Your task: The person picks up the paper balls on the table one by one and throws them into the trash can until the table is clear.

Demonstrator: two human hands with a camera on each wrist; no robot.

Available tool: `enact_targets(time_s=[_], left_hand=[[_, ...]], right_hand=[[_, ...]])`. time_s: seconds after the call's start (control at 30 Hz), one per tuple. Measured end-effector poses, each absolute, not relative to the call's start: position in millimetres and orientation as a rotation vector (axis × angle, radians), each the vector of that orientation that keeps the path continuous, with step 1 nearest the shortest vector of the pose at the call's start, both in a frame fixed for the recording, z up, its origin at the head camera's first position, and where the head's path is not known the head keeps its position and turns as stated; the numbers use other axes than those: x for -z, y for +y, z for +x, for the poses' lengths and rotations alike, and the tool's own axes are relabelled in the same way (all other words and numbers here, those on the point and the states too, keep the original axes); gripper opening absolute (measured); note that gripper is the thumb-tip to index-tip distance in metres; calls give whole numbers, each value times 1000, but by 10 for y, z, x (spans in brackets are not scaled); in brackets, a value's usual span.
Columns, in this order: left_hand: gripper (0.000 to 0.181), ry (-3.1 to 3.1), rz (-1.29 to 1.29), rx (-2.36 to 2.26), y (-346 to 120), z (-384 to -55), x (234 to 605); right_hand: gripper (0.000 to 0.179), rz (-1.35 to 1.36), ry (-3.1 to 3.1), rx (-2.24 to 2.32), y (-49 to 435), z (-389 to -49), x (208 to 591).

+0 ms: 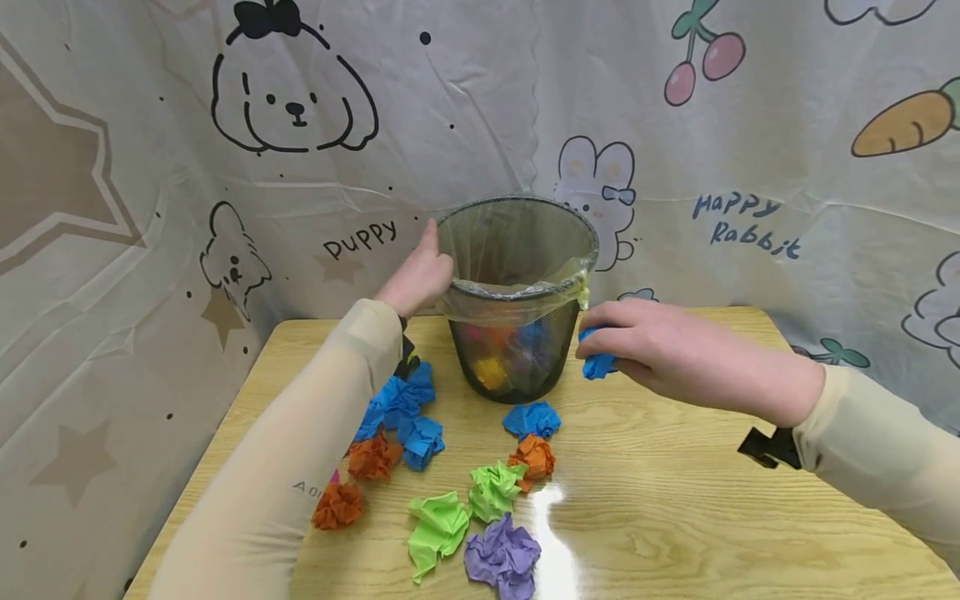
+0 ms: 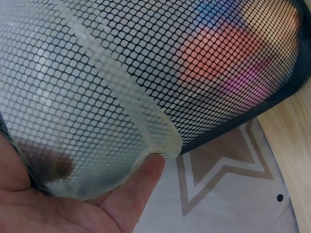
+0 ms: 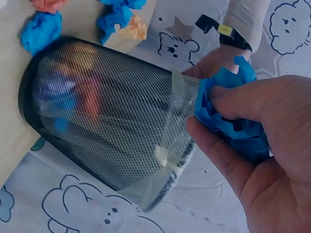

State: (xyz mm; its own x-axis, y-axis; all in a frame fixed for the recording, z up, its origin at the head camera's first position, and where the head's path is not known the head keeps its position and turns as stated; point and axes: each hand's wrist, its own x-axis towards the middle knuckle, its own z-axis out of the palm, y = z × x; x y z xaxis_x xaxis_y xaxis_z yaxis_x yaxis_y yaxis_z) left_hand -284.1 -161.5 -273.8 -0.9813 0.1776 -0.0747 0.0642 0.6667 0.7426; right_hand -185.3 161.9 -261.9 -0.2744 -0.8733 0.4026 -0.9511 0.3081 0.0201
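A black mesh wastebasket (image 1: 551,346), lined with a clear plastic bag (image 1: 517,310), stands upright at the back of the table with crumpled paper inside. My left hand (image 1: 422,271) grips its rim on the left side; the left wrist view shows a finger (image 2: 141,189) along the outside, over the bag's folded edge. To the right of the basket, my right hand (image 1: 660,350) holds a blue crumpled paper ball (image 1: 598,360) beside and below the rim. In the right wrist view the thumb and fingers pinch this blue paper ball (image 3: 231,114).
Left of the basket lie several blue paper balls (image 1: 405,396) and orange ones (image 1: 337,506), partly behind my left sleeve. Nearer the front are two green balls (image 1: 438,529), a purple one (image 1: 502,554), an orange one (image 1: 534,458) and a blue one (image 1: 531,420). A printed cloth (image 1: 465,158) hangs behind the wooden table (image 1: 675,500).
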Motion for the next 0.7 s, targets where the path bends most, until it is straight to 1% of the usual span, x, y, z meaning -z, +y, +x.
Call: enact_targets(time_s=[0.2, 0.47, 0.7], left_hand=[[70, 2740, 201, -1219, -1621, -2843, 2742], [70, 2735, 206, -1218, -1620, -2845, 2738], [70, 2738, 201, -1215, -1617, -2843, 2733]], right_hand=[[48, 1601, -2269, -347, 1632, -1997, 2470], [38, 1422, -2431, -363, 1700, -2258, 2309], [31, 1335, -2490, -364, 1601, -2503, 2238]])
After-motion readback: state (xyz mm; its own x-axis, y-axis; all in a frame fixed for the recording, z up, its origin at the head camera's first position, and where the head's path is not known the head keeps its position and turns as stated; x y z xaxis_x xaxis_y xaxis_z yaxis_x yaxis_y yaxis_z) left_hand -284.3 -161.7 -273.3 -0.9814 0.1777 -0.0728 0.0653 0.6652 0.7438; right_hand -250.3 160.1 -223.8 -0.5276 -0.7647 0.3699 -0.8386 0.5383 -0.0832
